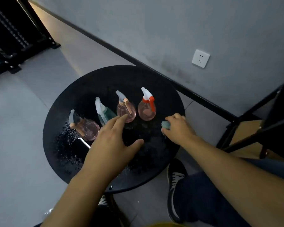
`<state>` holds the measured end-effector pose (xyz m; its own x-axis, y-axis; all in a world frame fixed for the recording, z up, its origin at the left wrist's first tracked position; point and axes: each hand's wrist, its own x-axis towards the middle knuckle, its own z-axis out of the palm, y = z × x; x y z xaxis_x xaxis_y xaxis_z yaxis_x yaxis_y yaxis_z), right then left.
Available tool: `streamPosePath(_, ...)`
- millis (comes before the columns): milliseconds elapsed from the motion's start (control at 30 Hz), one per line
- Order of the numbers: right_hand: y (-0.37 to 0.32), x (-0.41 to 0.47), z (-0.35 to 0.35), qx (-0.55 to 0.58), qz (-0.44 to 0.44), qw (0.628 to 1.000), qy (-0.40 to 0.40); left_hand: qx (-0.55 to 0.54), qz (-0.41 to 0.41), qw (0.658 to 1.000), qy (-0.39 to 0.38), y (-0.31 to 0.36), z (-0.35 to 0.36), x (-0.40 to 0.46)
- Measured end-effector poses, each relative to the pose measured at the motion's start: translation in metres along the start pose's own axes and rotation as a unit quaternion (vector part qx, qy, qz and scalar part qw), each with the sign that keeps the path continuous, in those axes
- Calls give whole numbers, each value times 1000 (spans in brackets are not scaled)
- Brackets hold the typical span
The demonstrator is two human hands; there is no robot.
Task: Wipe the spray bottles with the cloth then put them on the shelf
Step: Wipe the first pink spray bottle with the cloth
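Left hand: the left hand [112,141] reaches out over the round black table [167,95], fingers straight and spread, thumb out to the side, holding nothing; its fingertips lie just before the teal bottle and the peach-trigger bottle, and whether they touch either I cannot tell.
Right hand: the right hand [177,128] is curled round a bunched teal cloth [166,125], which shows past the knuckles; the hand sits at the table's right edge.
Red-trigger bottle: a pink round bottle with a red trigger [147,110] stands upright, just left of the cloth hand and nearest to it.
Peach-trigger bottle: a pink round bottle with a peach trigger [127,110] stands just beside the red one, right by the left fingertips.
Teal bottle: a slim teal bottle with a white head [103,115] stands next in the row, partly behind the left fingers.
Far-left bottle: a pink round bottle [87,128] stands at the left end of the row, left of the left hand.
Table surface: water droplets [67,135] are scattered across the left side, around the far-left bottle.
Shelf: a black-framed shelf with wooden boards [246,133] stands at the right, beyond the right arm, well apart from the bottles.
Wall: a white socket [200,58] is on the grey wall behind the table.
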<state>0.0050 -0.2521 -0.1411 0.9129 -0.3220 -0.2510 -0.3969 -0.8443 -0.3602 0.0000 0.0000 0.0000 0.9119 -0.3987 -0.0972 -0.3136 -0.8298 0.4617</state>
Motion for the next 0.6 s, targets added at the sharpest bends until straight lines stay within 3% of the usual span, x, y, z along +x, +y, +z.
streamPosePath(267, 2, 13, 23, -4, 14, 1000, -2, 3, 21, 1000, -12, -5, 12, 11)
streamPosePath(600, 2, 12, 22, -3, -37, 999, 22, 11, 2, 1000, 19, -19, 6, 14)
